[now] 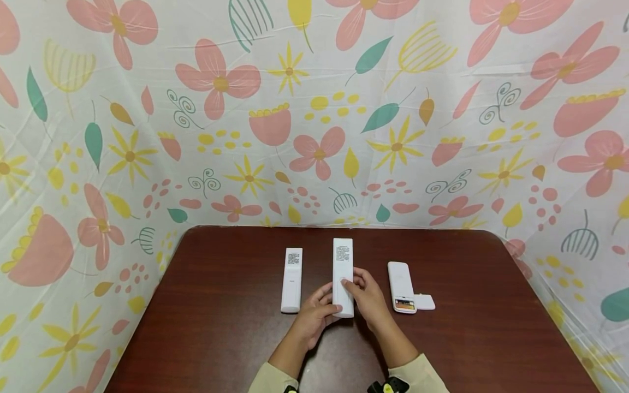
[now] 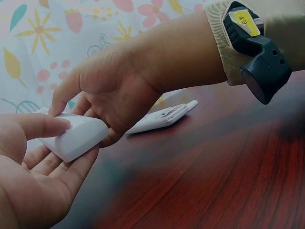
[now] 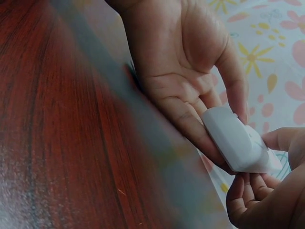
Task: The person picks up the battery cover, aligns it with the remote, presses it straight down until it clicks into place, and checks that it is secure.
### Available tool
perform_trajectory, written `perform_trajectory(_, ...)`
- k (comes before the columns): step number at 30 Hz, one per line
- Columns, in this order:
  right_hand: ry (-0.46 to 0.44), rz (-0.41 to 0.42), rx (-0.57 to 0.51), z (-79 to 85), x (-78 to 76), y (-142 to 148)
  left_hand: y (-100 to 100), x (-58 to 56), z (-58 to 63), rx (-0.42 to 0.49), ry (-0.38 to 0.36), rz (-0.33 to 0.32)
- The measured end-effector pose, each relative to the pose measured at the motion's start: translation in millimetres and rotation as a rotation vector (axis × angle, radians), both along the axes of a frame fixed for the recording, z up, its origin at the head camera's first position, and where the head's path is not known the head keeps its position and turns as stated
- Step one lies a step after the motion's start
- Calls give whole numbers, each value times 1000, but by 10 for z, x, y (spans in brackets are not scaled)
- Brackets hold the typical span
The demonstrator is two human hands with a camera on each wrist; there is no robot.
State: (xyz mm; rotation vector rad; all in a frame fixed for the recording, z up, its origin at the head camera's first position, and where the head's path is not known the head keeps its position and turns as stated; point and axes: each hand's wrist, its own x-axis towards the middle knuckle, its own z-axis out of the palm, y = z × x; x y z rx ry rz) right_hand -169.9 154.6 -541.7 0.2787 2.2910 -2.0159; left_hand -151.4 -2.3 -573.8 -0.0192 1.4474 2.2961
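Observation:
Both hands hold a white remote control [image 1: 342, 256], its back facing up and a printed label near the far end. My left hand [image 1: 314, 317] grips the near end, thumb on top and fingers along the side and underneath. My right hand [image 1: 369, 297] holds the right side, thumb resting on the back around the middle. In the left wrist view the near end of the remote control [image 2: 78, 138] shows between both hands. The right wrist view shows that blunt end of the remote control [image 3: 233, 143] too; parts of the fingers are hidden beneath it.
A second white remote [image 1: 292, 284] lies back-up on the brown table [image 1: 221, 327] to the left. On the right lies another white remote [image 1: 401, 275], its battery compartment uncovered with batteries showing, beside a detached cover [image 1: 425, 302]. A flower-patterned curtain [image 1: 314, 180] hangs behind the table.

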Motion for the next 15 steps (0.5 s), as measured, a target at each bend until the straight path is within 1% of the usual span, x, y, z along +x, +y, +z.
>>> perform_trajectory(15, 13, -8, -12, -24, -9, -1, -2, 9, -11, 8, 11, -8)
